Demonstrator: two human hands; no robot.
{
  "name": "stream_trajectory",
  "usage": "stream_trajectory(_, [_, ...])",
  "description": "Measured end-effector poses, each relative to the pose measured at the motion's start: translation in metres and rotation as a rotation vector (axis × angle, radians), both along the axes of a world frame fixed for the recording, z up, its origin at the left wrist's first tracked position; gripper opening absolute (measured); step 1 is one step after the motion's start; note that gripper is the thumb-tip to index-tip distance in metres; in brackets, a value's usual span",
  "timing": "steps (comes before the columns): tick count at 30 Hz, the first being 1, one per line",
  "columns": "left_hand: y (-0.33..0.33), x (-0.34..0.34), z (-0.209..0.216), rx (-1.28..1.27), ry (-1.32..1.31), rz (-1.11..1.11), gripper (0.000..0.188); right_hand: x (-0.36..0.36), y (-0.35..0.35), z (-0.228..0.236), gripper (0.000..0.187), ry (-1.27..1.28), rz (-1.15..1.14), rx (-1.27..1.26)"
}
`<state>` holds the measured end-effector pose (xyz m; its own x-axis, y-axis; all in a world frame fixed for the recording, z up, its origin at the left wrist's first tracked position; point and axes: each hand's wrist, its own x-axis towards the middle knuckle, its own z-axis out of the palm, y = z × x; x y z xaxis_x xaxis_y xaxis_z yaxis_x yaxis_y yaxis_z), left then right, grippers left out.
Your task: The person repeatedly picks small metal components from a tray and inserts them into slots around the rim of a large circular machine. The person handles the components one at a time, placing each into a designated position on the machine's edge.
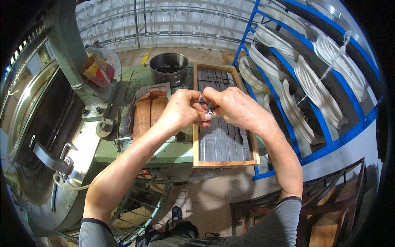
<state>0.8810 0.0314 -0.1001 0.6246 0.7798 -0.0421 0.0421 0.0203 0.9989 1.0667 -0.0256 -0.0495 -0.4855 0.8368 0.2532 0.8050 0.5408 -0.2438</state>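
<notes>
My left hand (185, 109) and my right hand (234, 105) meet fingertip to fingertip above a shallow wooden-framed tray (226, 164). Thumbs and fingers of both are closed in a pinch around a small shiny metallic piece (210, 109). It is mostly hidden by the fingers, so its kind cannot be made out. Beneath the hands, rows of thin grey strips (220, 142) lie side by side, filling the tray. Just beyond, to the left, stands a round metal pot (169, 78) with dark pieces inside.
Wooden blocks (144, 115) lie left of my left wrist on the green machine table (177, 153). A green machine column (66, 45) with a red and yellow container (98, 71) rises at left. On the right, a blue rack (317, 156) holds white coiled bundles (319, 92).
</notes>
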Motion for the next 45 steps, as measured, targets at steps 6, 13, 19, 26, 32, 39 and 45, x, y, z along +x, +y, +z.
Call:
stream_trajectory(6, [0.010, -0.001, -0.006, -0.200, -0.133, -0.018, 0.014, 0.014, 0.009, -0.007, 0.020, 0.140, 0.013, -0.053])
stream_trajectory(13, [0.021, 0.001, -0.020, -0.424, -0.264, 0.028, 0.021, 0.087, 0.063, -0.012, 0.024, 0.215, -0.439, -0.252])
stream_trajectory(19, [0.022, -0.005, -0.031, -0.361, -0.274, 0.072, 0.022, 0.111, 0.099, -0.074, 0.023, -0.147, -0.442, -0.118])
stream_trajectory(26, [0.018, -0.005, -0.033, -0.300, -0.195, 0.110, 0.020, 0.122, 0.120, -0.081, 0.025, -0.057, -0.396, -0.270])
stream_trajectory(32, [0.017, -0.004, -0.029, -0.304, -0.205, 0.122, 0.020, 0.130, 0.122, -0.078, 0.029, -0.009, -0.339, -0.306])
stream_trajectory(39, [0.019, -0.004, -0.031, -0.315, -0.219, 0.141, 0.019, 0.131, 0.124, -0.071, 0.029, 0.109, -0.439, -0.475])
stream_trajectory(45, [0.020, -0.003, -0.034, -0.329, -0.227, 0.142, 0.018, 0.128, 0.124, -0.069, 0.019, 0.108, -0.481, -0.522])
